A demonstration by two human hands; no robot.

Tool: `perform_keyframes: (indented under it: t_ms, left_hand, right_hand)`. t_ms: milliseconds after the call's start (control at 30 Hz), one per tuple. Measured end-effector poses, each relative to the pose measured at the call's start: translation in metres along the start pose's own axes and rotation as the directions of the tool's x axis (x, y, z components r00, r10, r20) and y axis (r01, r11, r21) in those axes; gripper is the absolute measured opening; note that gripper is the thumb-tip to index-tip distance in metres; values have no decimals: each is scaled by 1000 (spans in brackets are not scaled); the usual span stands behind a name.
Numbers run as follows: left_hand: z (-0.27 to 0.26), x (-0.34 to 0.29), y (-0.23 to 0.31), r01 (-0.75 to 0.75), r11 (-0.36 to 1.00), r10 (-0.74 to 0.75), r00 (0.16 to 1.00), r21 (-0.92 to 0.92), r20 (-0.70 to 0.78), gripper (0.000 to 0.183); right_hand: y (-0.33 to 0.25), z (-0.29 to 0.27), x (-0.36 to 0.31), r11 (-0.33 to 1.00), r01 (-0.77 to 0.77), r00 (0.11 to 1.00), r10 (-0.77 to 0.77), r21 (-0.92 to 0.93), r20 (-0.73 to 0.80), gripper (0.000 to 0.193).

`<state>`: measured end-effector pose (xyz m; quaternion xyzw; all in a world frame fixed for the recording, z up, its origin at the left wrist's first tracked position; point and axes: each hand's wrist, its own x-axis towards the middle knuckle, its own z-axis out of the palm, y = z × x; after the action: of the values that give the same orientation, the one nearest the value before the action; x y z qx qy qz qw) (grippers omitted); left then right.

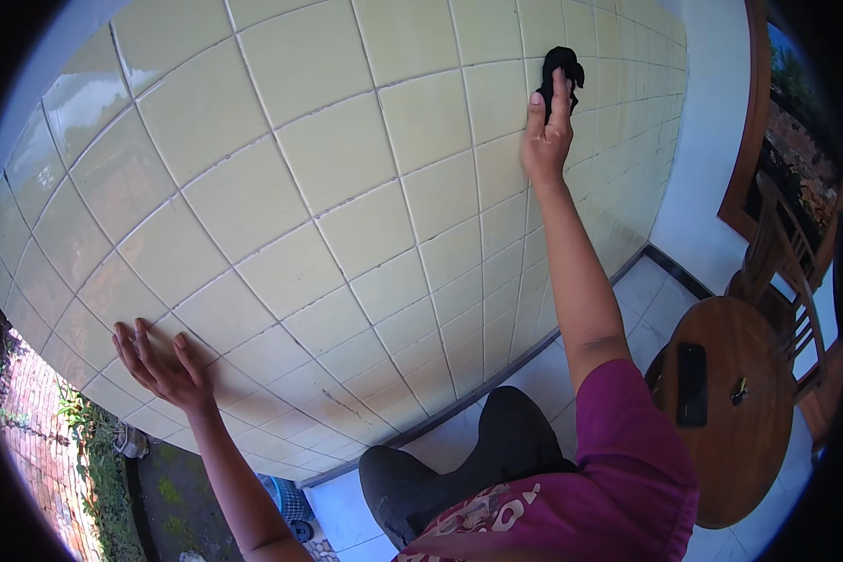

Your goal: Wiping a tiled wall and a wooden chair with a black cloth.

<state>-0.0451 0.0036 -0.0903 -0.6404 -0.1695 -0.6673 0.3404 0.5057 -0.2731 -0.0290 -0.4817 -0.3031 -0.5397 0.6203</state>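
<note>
A wall of pale yellow square tiles with light grout lines fills most of the view in front of me. My right hand is stretched up and presses a bunched black cloth against the tiles at the upper right. Its fingers lie over the cloth, and part of the cloth is hidden beneath them. Low on the left, my left hand rests on the tiles with its fingers spread and nothing in it.
To the right stands a round wooden table bearing a black phone and a small dark object. Behind it is a wooden chair. A blue basket sits low by the wall's left end, near a brick path.
</note>
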Motion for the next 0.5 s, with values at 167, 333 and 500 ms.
perform_keyframes:
  t_ms: [167,333,500]
  left_hand:
    - [-2,-2,1,15,1000,-14,999,-7,35,55]
    - [-1,1,0,8,1000,-8,1000,5,28,55]
    - [-2,3,1,20,1000,-19,999,-23,42,54]
  right_hand:
    - [-69,10,-36,774,550,647,-632,312,426,54]
    - [-42,52,92,972,226,974,-228,63,15,39]
    - [-60,82,156,890,444,846,-456,108,278,47]
